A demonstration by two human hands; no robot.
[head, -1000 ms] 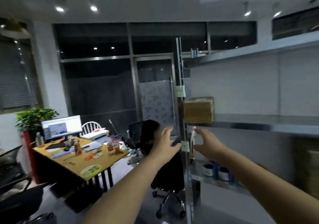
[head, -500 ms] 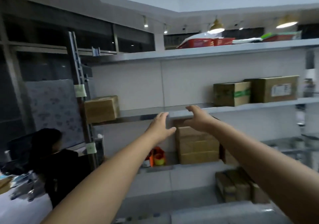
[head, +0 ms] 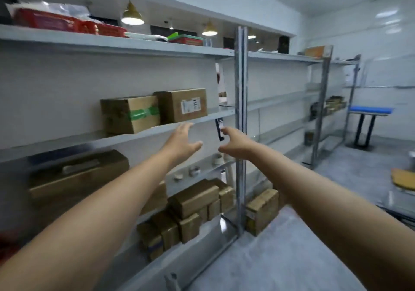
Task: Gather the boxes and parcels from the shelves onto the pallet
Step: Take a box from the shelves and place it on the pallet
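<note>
Head view looks along a metal rack, with both arms stretched toward its middle shelf point(head: 74, 141). The left hand point(head: 183, 141) and the right hand point(head: 235, 143) hang just under the shelf edge, near each other. The grip of each is apart, with fingers spread, and holds nothing.

On this shelf two cardboard boxes stand side by side, touching or almost so. The box with green tape point(head: 130, 114) is on the left, and the box with a white label point(head: 182, 105) is on the right, nearer to the hands. More small brown boxes point(head: 195, 203) are piled on the lowest shelf. A large box point(head: 76, 178) lies one shelf below the middle one, at the left. The pallet is not in view.

I judge the labelled box to be stiff, with dry cardboard sides that do not slip much. Its weight I cannot know. The best hold seems to be one palm low on each short side, with the fingers going under the bottom edge once the box is slid forward over the shelf lip. The picture is a little blurred, so the tape seams may be weaker than they look. It is better not to lift by the top flaps.
</note>
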